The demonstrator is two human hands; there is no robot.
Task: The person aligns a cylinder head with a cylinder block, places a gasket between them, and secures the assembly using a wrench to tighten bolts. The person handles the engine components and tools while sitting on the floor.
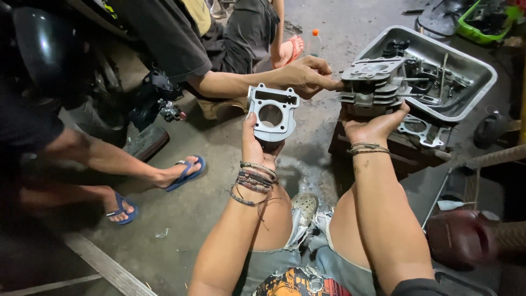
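1. The left hand [256,143] holds up a flat grey metal plate [273,112] with a big round hole in it. The fingers are curled shut around the bottom edge, and the thumb lies along the left side.
2. The right hand [377,127] is wrapped tight around the bottom of a heavy grey engine part [370,84] with fins on its sides. It holds the part up just in front of the tray.
3. Another person's hand [304,75] reaches in between the plate and the engine part. Its fingertips touch the left side of the engine part.
4. A metal tray [478,70] sits behind the engine part, with small parts and tools in it.
5. A thin flat gasket [422,130] lies below the tray, near the right hand.
6. Feet in blue sandals [186,172] rest on the concrete floor [213,192] to the left.
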